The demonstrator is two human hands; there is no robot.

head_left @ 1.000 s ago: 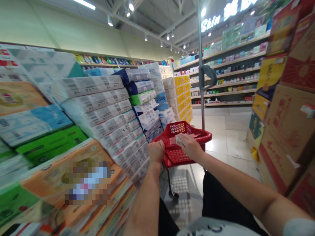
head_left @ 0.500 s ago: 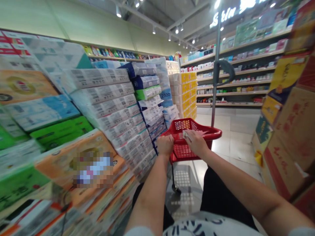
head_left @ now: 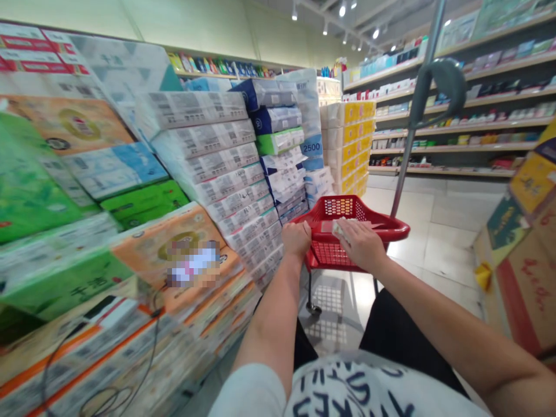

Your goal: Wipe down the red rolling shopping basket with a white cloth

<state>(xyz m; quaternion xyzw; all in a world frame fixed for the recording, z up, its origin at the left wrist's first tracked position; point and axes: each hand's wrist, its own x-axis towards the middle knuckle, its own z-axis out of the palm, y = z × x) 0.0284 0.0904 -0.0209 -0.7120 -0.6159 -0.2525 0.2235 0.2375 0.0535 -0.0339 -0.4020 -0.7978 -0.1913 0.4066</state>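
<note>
A red plastic shopping cart (head_left: 334,255) with a lattice basket stands right in front of me. My left hand (head_left: 297,238) is closed around the left end of its handle. My right hand (head_left: 361,243) rests over the handle further right, fingers bent forward. A small whitish crumpled piece of paper (head_left: 337,227) shows under its fingers, pressed against the bar; its exact kind is not clear. The pink-and-red label strip (head_left: 326,226) on the handle lies between my hands. What the basket holds is mostly hidden.
Stacked tissue packs (head_left: 230,165) line the left side, close to the cart. A grey metal pole (head_left: 406,162) rises beyond the cart's right end. Cardboard boxes (head_left: 527,278) stand on the right. Stocked shelves (head_left: 460,124) run behind. A black cable (head_left: 147,353) trails over the lower left packs.
My view has turned, so the cart, hands and left-hand stacks sit further right in the picture. The pole leans more. Both hands stay on the cart's handle.
</note>
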